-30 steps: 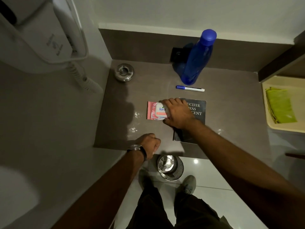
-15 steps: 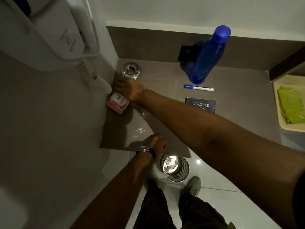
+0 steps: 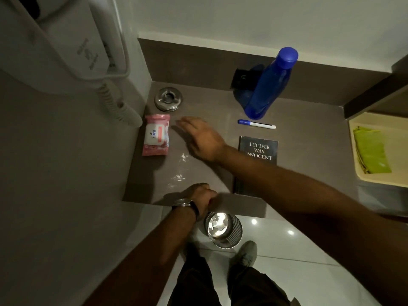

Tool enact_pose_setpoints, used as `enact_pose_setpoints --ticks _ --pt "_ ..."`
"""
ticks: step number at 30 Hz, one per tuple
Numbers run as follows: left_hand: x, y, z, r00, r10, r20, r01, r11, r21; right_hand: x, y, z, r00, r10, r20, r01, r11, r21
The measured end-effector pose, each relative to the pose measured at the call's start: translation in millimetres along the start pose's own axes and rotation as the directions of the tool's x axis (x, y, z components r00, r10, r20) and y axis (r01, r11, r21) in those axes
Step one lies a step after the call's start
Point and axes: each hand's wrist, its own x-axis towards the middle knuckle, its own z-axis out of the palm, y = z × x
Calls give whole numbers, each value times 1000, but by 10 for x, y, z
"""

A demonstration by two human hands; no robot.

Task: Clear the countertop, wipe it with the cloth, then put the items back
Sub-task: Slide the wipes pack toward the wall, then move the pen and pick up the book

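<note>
Your right hand point(image 3: 203, 140) hovers flat and open over the grey-brown stone counter point(image 3: 209, 107), fingers spread and holding nothing, just beside the pink plastic pack of wipes point(image 3: 155, 134) that lies against the left wall. Your left hand point(image 3: 198, 196) is curled into a loose fist at the counter's front edge, a dark-strapped wristwatch point(image 3: 185, 204) on the wrist; whether it grips anything you cannot tell from here, and it reads as a brace for the reach.

From the one head view, the things sit in loose order. A round steel ashtray point(image 3: 168, 99) is tucked in the back left corner, near the top of the wipes pack. A tall blue plastic bottle point(image 3: 270, 85) stands upright at the back, with a white marker with a blue cap point(image 3: 256, 124) lying just in front of it. A black paperback book point(image 3: 258, 151) lies flat near the front, partly under your forearm. White crumbs or smears point(image 3: 180, 171) mark the bare middle, so wiping looks not yet done. The folded green cloth point(image 3: 371, 151) waits in a cream tray point(image 3: 357, 120) to the right, well apart from both hands.
</note>
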Motion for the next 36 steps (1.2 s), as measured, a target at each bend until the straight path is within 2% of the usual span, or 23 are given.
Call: enact_pose_setpoints --ticks 2,3,5,7,13,18,21,24,26,28,29,31,32,33,35,36 --pt "-69 0 -40 998 -60 5 60 997 -40 -291 273 -80 962 141 -232 -110 984 143" --pt "-76 -11 -42 997 -75 19 76 996 -50 -470 441 -146 914 273 -301 -244 961 129" --pt "-62 17 -32 996 -85 31 87 992 -87 -739 866 -270 812 517 -271 -509 854 105" --pt "-36 46 -16 995 -67 76 74 993 -94 -862 1213 -387 745 638 -194 -648 761 14" --pt "-68 -26 -34 996 -75 50 80 991 -109 -1079 1640 -585 808 589 -11 -586 801 -127" --pt "-93 20 -70 996 -78 37 82 988 -128 -1054 1596 -569 871 489 -40 -488 853 -188" --pt "-65 14 -24 995 -93 25 96 980 -173 -942 1392 -493 912 406 -53 -410 904 -119" --pt "-39 -3 4 997 -73 -5 72 988 -139 -647 1072 -352 903 420 -92 -418 908 41" --pt "-40 -15 -12 998 -63 -17 60 992 -112 -378 819 -260 847 523 -99 -480 831 281" --pt "-13 -38 -4 998 -55 16 56 996 -76 -97 574 -181 766 643 -31 -539 667 515" --pt "27 -57 22 999 -31 16 31 999 -23 48 471 -146 737 675 10 -557 600 575" --pt "53 -20 -11 997 14 69 -23 990 137 331 308 -88 690 721 71 -585 497 641" --pt "72 -13 -7 997 20 81 -32 987 155 461 252 -66 662 744 90 -599 453 661" --pt "93 -24 3 999 36 36 -40 989 141 580 211 -54 634 766 105 -613 414 673" --pt "39 -8 -26 995 62 74 -74 983 167 766 175 -30 599 790 131 -644 378 666" --pt "17 -1 -46 999 23 29 -26 997 76 833 172 -27 598 791 134 -658 388 646"
